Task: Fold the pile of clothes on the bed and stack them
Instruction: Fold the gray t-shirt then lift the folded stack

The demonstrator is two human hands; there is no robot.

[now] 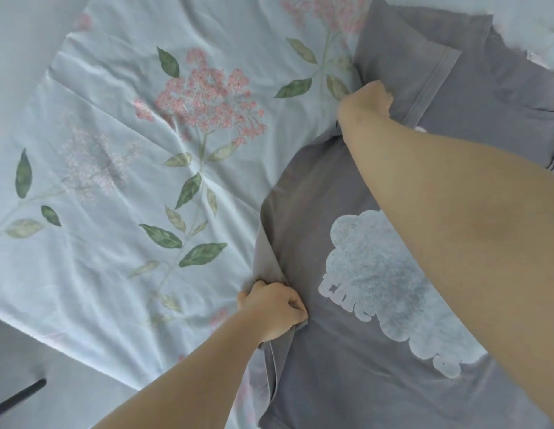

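On a pale blue bedsheet (114, 134) patterned with pink blossoms and green leaves, a grey cotton T-shirt (300, 218) with a white cloud-shaped print (375, 267) lies face up; the left hand (274, 309), just left of the print, clutches the shirt's side edge; the right hand (365, 102), well above the print, grasps the shoulder; lifting both together, level and taut, should give one straight crease.

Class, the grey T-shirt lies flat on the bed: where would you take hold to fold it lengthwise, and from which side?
Grip its long left edge from the bedsheet side, at two points: by the sleeve and lower down. The T-shirt lies flat, print up, so this free edge probably lifts easiest. The right hand pinches by the sleeve, the left hand lower.
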